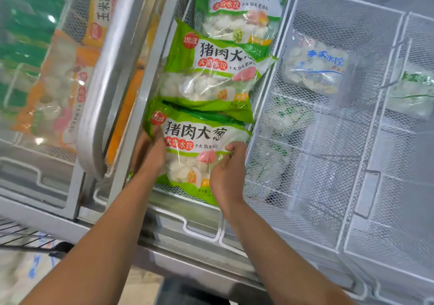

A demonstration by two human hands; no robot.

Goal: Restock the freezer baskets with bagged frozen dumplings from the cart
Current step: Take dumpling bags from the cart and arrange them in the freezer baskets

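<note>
**Both hands on the nearest dumpling bag in the freezer basket**

The nearest green dumpling bag [197,149] lies in a white wire basket [263,107], at its near end. Its long axis runs from the near edge of the freezer toward the far side, leaning slightly left, with the printed heading at the far end and the bottom seam toward the person. The printed face is up and tilted toward the camera.

The left hand [150,152] holds the bag's left edge, fingers curled behind it and the thumb side against the front near the red logo. The right hand [229,170] pinches the bag's right edge, its fingers bent tight over the clear film near the pink picture.

Beyond it a second green bag [211,76] of the same print lies in the same basket, its near end overlapping the first bag's top. A third green bag [239,11] with different lettering sits farther still.

In the next basket to the right a clear bag with blue lettering [315,67] leans against the mesh. To the left, orange dumpling bags [58,98] show behind the glass lid [30,46].
</note>
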